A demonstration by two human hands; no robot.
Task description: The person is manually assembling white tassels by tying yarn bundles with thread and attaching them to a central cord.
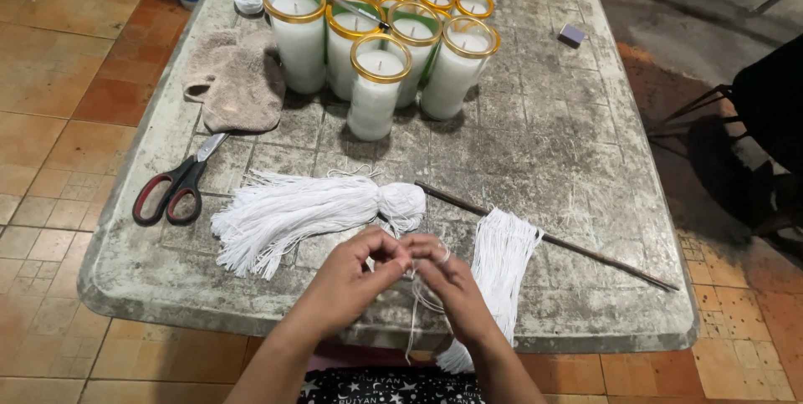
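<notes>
- Scissors (171,191), red/black handles, at 9 o'clock on the worn grey table (569,145); blades point up toward 1 o'clock, tip just under the cloth.
- Beige cloth (237,82) at 10 o'clock, crumpled, lying flat, just left of the candles.
- Tied bundle of white string (293,216), near table ctr-left; knotted head at its right end, loose strands fan out toward 8 o'clock.
- Left hand (355,274) at 6 o'clock, over the near table edge; fingers bent in, tips pinching thin white string (412,304) w/ thumb. Touching the right hand's fingertips.
- Thin white string: held between both hands at 6 o'clock, slack part hangs down off the table edge toward the lap.
- Candles (381,44) at 12 o'clock: cluster of tall clear glass jars, white wax, gold rims, upright, packed close; front one stands a bit forward of the rest.
- Right hand (447,274) just right of the left hand; fingers curled, also nipping the same string; a loop appears wound on one finger, can't tell for sure.
- Flat hank of white strings (500,258) at 5 o'clock, draped over a thin dark rod (585,253); lower end hangs past table edge behind right forearm.
- Rod runs from ctr toward 4 o'clock, lying on the table.
- Small purple-grey block (572,34) at 2 o'clock, alone, well apart from the rest.
</notes>
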